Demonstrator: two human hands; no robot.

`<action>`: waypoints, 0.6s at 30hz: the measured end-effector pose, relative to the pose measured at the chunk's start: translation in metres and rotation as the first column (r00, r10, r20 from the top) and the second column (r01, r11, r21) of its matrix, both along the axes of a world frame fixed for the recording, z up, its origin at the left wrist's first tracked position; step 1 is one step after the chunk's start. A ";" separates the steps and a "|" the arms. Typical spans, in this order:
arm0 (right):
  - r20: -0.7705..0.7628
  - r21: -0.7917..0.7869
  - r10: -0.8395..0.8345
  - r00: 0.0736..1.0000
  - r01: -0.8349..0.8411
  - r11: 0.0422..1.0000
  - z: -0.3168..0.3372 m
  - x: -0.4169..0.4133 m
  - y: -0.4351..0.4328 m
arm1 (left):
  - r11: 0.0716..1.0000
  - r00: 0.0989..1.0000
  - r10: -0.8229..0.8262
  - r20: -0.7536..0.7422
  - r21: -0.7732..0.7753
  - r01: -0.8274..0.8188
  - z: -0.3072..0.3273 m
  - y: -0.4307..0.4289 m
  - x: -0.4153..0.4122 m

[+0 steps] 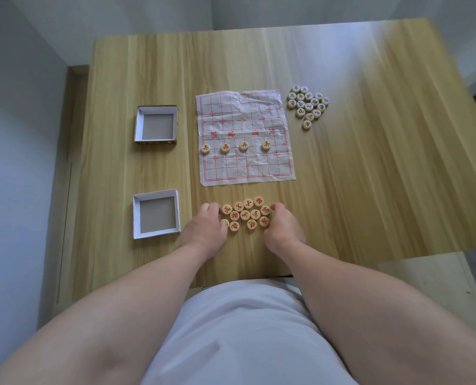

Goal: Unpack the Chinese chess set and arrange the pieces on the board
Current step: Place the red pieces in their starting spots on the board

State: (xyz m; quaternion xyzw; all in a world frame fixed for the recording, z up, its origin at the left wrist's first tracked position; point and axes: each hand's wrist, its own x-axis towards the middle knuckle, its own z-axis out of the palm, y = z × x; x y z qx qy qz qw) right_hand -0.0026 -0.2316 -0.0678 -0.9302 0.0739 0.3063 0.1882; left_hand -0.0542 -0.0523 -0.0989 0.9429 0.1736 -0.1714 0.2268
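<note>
A creased paper chess board (245, 168) with red lines lies flat in the middle of the table. Four red soldier pieces (243, 145) stand in a row across it, the leftmost (205, 148) at the paper's left edge. Several more red pieces (245, 215) lie in a cluster in front of the board. My left hand (206, 226) rests at the cluster's left side and my right hand (282, 226) at its right, both with curled fingers touching the outer pieces. Whether either hand grips a piece is hidden by the fingers. Several dark-lettered pieces (307, 104) lie grouped right of the board.
Two shallow white box halves sit left of the board, one far (139, 123) and one near (136, 215), both holding nothing. The wooden table (370, 176) ends at a near edge close to my body, and a wall runs along its left side.
</note>
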 end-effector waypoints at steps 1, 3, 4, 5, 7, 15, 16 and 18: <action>-0.001 -0.001 -0.004 1.000 0.004 1.000 0.000 0.000 0.000 | 1.000 1.000 -0.001 0.000 0.002 0.001 0.000 0.000 0.000; -0.002 -0.003 -0.015 1.000 0.015 1.000 0.001 -0.001 -0.001 | 1.000 1.000 -0.004 0.001 0.003 0.004 0.001 -0.001 0.000; -0.002 -0.003 -0.019 1.000 0.019 1.000 0.000 -0.002 -0.001 | 1.000 1.000 -0.003 -0.002 0.004 0.003 0.001 -0.001 0.001; -0.001 -0.005 -0.022 1.000 0.022 1.000 0.000 -0.002 -0.002 | 1.000 1.000 -0.002 -0.006 0.004 0.002 0.002 -0.002 0.001; 0.004 -0.008 -0.026 1.000 0.026 1.000 0.000 -0.003 -0.003 | 1.000 1.000 -0.002 -0.010 0.004 0.002 0.002 -0.003 0.002; 0.001 -0.012 -0.034 0.999 0.034 0.999 0.001 -0.003 -0.005 | 1.000 0.999 0.015 -0.032 -0.022 -0.016 0.005 -0.006 0.003; 0.002 -0.011 -0.034 0.999 0.034 0.999 0.000 -0.003 -0.005 | 0.999 0.999 0.019 -0.034 -0.027 -0.020 0.005 -0.006 0.004; 0.004 -0.011 -0.039 0.999 0.039 0.999 0.000 -0.002 -0.004 | 0.999 0.999 0.023 -0.041 -0.033 -0.025 0.005 -0.007 0.005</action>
